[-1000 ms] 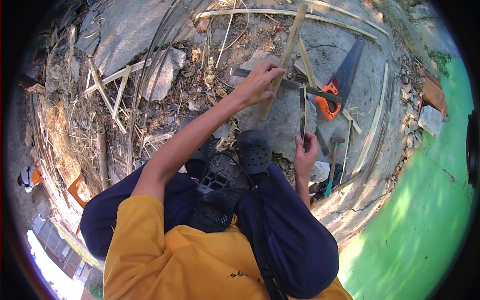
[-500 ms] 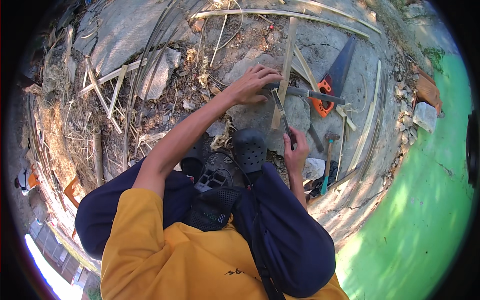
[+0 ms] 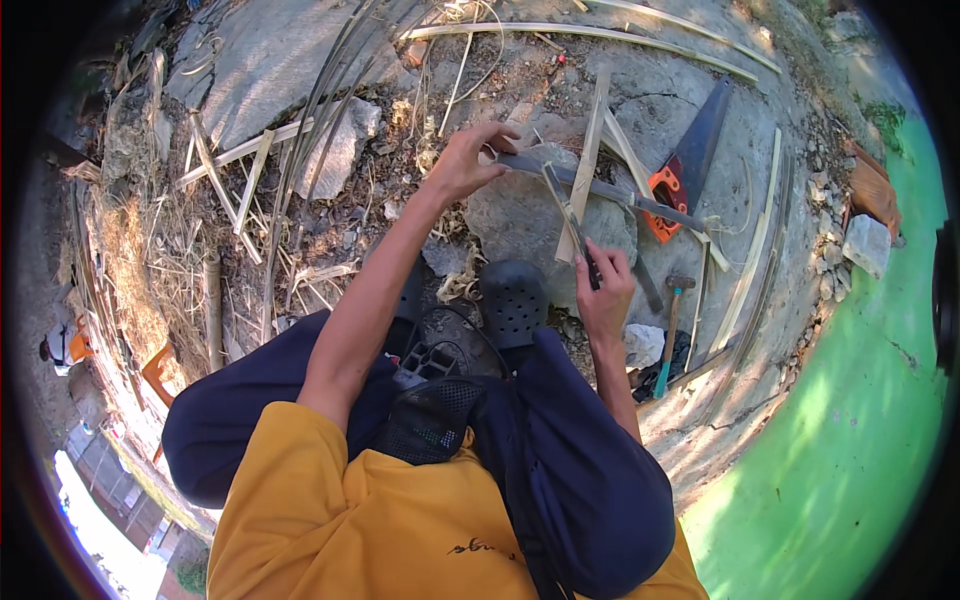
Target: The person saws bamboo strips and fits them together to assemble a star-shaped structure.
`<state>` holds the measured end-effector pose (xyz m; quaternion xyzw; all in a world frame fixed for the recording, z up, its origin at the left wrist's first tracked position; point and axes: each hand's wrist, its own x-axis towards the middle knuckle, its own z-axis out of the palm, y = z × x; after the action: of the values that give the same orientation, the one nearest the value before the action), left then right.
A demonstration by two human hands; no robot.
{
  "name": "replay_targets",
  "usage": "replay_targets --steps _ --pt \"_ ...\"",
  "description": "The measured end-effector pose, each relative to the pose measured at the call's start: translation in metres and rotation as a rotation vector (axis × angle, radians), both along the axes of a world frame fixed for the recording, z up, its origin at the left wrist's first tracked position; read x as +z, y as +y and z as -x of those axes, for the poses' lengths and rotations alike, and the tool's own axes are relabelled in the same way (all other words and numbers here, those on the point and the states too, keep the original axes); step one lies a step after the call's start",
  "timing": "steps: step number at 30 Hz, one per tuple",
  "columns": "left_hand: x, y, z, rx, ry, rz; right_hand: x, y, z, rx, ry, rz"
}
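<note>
My left hand [image 3: 468,163] pinches the near-left end of a dark grey bamboo strip [image 3: 606,188]. The strip slants rightward across a flat stone [image 3: 507,225] and reaches past the saw's handle. My right hand [image 3: 606,292] is closed round the black handle of a knife. The knife's narrow blade [image 3: 566,213] points up and away, crossing the strip a short way right of my left hand. Whether its edge cuts into the strip is too small to tell. Beneath the strip, a pale wooden slat [image 3: 597,120] lies over the stone.
A handsaw [image 3: 703,135] with an orange handle lies to the right. Nearer me is a hammer [image 3: 664,372] with a teal handle, beside a white rock [image 3: 643,345]. Long pale strips [image 3: 590,33] lie at the far side. Cut sticks [image 3: 220,190] and rubble are on the left.
My left hand has drawn back leftward, from beside the slat to the strip's end, and its fingers have closed there. The knife stays across the strip. The whole view has shifted slightly.
</note>
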<state>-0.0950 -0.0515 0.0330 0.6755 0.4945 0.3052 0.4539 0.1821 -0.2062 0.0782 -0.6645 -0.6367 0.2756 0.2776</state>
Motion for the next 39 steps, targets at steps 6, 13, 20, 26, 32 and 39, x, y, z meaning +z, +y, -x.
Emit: replay_targets --steps 6,13,20,26,32,39 --pt "-0.012 -0.013 0.006 0.135 -0.044 0.112 0.017 0.01 0.021 -0.016 -0.018 -0.038" --pt "-0.006 -0.014 0.005 0.135 -0.036 0.158 0.012 0.019 0.032 0.025 0.048 -0.015" --pt "-0.022 -0.011 0.019 0.044 -0.12 0.086 -0.034 0.011 0.035 0.066 -0.016 -0.046" --pt "-0.012 -0.01 0.018 0.063 -0.064 0.183 -0.045 0.009 0.039 0.026 -0.016 -0.056" --pt "-0.004 -0.007 0.007 0.053 0.056 0.118 -0.046 0.007 0.03 -0.038 0.169 0.009" --pt "-0.001 -0.007 0.009 0.049 0.053 0.098 -0.035 -0.014 0.014 0.019 0.055 -0.065"
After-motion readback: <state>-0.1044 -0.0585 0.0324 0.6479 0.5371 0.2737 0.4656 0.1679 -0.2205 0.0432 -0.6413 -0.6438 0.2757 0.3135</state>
